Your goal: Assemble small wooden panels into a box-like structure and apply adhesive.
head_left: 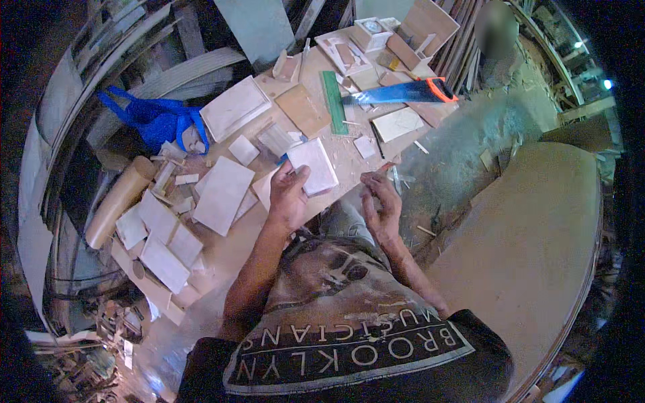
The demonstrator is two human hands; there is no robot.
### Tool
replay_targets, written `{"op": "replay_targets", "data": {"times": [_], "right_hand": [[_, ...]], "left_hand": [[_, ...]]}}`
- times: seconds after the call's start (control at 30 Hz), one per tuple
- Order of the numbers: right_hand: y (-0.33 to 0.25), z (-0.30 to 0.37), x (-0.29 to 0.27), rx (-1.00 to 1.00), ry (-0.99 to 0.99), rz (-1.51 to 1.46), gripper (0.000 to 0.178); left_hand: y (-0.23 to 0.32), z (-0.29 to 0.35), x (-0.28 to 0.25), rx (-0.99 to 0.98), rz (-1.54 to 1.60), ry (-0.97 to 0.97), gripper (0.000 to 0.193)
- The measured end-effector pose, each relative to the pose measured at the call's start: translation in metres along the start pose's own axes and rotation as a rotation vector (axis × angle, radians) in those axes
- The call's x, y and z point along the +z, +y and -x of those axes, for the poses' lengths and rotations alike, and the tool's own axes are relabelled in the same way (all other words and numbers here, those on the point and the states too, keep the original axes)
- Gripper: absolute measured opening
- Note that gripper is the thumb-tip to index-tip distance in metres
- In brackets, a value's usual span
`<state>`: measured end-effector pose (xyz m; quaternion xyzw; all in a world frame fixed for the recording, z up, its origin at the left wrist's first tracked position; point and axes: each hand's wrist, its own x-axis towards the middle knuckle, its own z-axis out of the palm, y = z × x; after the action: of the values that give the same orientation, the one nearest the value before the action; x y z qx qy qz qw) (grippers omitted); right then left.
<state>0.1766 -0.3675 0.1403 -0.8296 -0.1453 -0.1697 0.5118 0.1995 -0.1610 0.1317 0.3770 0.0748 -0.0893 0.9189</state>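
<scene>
Two bare hands, left [290, 196] and right [381, 205]; one white square slab [316, 168]. On the bench [232, 252]: one orange-handled, blue-bladed handsaw [393, 93] towards the right end; one long green flat strip [334, 101]; one white dial-faced box [371, 33] near the far right corner; one tan cylinder [121, 201] at the left end; at least four pale rectangular boards [223, 195] leftward. One blue fabric bundle [154, 124], far edge.

Littered floor [463, 151] (small bright lights [608, 84]).

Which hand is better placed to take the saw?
Probably the right hand: it looks empty and is nearer the saw handle, while the left hand holds a white piece.
</scene>
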Motion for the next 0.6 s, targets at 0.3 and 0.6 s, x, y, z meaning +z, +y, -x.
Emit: {"op": "replay_targets", "data": {"times": [0.3,0.6], "right_hand": [[0.027,-0.032,0.04,0.438,-0.231,-0.415,0.028],[0.051,-0.102,0.078,0.575,-0.468,-0.685,0.033]], "left_hand": [[0.0,-0.014,-0.015,0.053,-0.173,0.158,0.037],[-0.001,-0.057,-0.004,0.068,-0.239,0.265,0.032]]}}
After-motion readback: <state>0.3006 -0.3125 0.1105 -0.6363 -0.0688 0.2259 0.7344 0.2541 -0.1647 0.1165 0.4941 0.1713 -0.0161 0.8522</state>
